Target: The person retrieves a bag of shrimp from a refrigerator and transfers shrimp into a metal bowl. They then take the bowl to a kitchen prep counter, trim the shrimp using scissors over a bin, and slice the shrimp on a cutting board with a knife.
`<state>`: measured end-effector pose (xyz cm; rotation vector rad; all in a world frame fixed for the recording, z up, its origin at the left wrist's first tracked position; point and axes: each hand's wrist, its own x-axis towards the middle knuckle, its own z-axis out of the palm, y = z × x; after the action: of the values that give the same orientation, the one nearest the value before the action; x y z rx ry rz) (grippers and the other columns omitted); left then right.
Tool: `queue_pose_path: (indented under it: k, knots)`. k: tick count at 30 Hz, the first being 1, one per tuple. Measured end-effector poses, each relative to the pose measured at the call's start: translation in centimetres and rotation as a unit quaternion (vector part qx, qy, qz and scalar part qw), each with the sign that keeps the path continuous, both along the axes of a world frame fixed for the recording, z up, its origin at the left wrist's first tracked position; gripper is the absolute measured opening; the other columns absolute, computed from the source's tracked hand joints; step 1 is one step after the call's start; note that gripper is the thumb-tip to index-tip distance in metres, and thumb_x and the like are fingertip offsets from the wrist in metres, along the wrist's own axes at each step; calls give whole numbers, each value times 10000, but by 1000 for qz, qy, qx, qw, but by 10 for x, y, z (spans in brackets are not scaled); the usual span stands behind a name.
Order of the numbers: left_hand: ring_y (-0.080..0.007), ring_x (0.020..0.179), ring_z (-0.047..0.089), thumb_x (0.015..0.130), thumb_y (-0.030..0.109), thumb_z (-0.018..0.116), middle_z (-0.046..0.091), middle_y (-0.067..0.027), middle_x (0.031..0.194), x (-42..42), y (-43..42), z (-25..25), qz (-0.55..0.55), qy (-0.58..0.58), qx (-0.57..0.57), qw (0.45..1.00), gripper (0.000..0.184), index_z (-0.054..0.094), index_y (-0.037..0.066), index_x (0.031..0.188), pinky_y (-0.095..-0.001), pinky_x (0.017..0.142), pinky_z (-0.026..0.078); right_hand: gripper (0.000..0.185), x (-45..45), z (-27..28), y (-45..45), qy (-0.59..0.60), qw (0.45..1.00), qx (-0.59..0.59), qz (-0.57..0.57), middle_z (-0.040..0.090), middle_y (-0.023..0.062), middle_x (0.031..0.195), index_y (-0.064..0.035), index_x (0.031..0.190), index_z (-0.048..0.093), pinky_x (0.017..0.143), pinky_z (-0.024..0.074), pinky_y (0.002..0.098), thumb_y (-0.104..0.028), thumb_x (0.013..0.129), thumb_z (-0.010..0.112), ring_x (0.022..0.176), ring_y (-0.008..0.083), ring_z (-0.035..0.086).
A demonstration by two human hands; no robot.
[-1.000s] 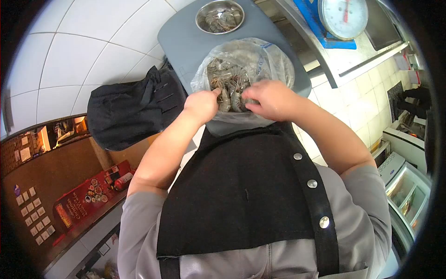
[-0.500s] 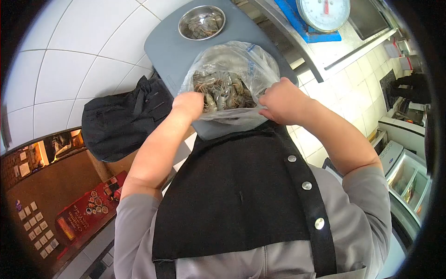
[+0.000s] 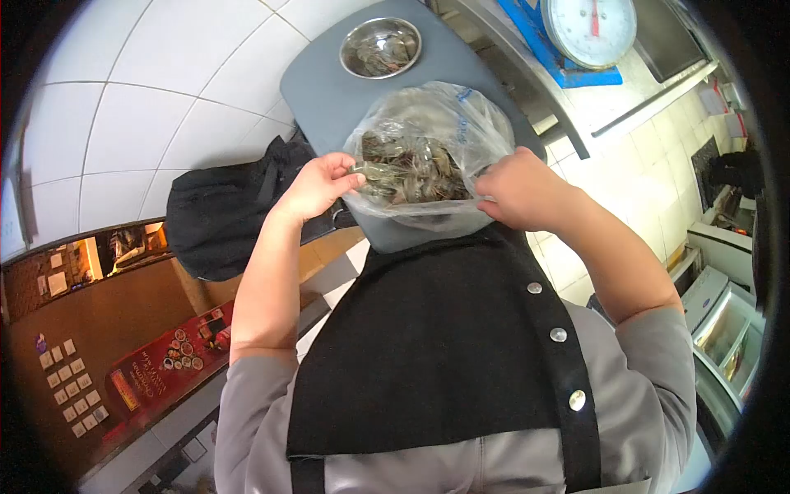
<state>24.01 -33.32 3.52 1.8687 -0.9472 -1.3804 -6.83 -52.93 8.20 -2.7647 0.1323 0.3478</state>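
A clear plastic bag [image 3: 469,123] lies with its mouth open towards me, and several raw grey-brown shrimp [image 3: 415,169] fill it. At the left side of the mouth, my left hand [image 3: 319,188] pinches the bag's rim between thumb and fingers; a shrimp lies right at its fingertips. My right hand [image 3: 522,189] is closed on the rim at the opposite side, with some fingertips hidden by the hand. Beyond the bag, a round metal bowl [image 3: 418,49] holds more shrimp. Bag and bowl rest on a grey plastic surface [image 3: 317,86].
A dial scale [image 3: 588,33] with a blue base stands on a metal counter [image 3: 568,123] at upper right. Black cloth [image 3: 218,218] hangs or lies beside the left tiled wall [image 3: 132,123]. A glass-topped freezer [image 3: 724,329] is at far right.
My left hand has shifted from a closed fist on the rim to a looser pinch, its thumb now showing. My right hand keeps its hold. The whole view has shifted slightly.
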Motion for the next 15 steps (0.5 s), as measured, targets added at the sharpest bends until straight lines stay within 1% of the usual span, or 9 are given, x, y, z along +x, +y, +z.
queue_pose_path:
  k: [3,4,7,8,9,10,11,12,15]
  knots:
    - [-110,832,658,980,162,652,703,-19,993,5,5,15,80,71,-5,994,261,625,6,1187,-231,758,510,231,1,0,-1,3,1000,-4,-2,685,117,790,-89,832,669,790,484,480,-316,872,674,816,338,684]
    - [-106,849,675,995,168,626,710,-26,1009,7,6,14,94,87,-9,992,292,628,4,1237,-216,753,506,226,4,1,-1,2,1000,-3,-2,683,118,786,-88,831,668,787,484,479,-310,872,671,813,338,683]
    - [-100,870,682,990,175,631,709,-19,1017,12,-1,5,100,49,-4,994,284,647,3,1216,-221,752,514,211,5,3,-1,1,1000,1,-1,676,120,777,-86,825,662,778,485,479,-292,869,665,807,339,678]
    - [-169,893,703,979,184,634,727,-65,1027,12,-3,-5,95,-29,-2,995,282,662,6,1197,-285,776,539,205,5,2,-1,-4,1000,5,-1,673,120,775,-86,822,659,776,484,480,-286,868,664,806,340,677]
    - [-201,895,704,971,186,636,729,-86,1026,7,-4,-12,82,-163,-19,983,295,658,9,1206,-314,791,542,200,4,1,0,-9,1000,8,0,671,121,772,-86,818,656,774,484,481,-280,866,662,806,340,675]
    - [-233,896,705,963,188,638,731,-107,1026,-1,-6,-19,66,-295,-34,953,308,654,13,1215,-343,806,544,197,3,2,2,-16,1000,13,2,668,121,770,-85,814,653,772,482,482,-276,865,661,805,341,674]
    - [-265,898,706,954,190,640,732,-128,1025,-9,-8,-25,49,-423,-50,904,321,650,16,1224,-372,820,547,195,4,6,2,-24,1000,17,3,665,121,768,-85,811,650,771,481,484,-272,863,660,804,342,673]
    - [-353,933,688,931,191,640,716,-178,998,-22,-12,-21,73,-498,-145,852,282,686,44,1167,-432,860,538,192,5,9,2,-35,999,20,5,663,121,767,-85,807,647,770,479,486,-269,862,659,803,343,671]
    - [-371,963,662,897,156,639,688,-193,976,-55,-18,-10,-18,-454,-160,877,173,727,70,1019,-463,871,526,187,5,12,4,-64,998,26,9,660,116,772,-88,808,643,768,474,489,-266,861,659,797,342,669]
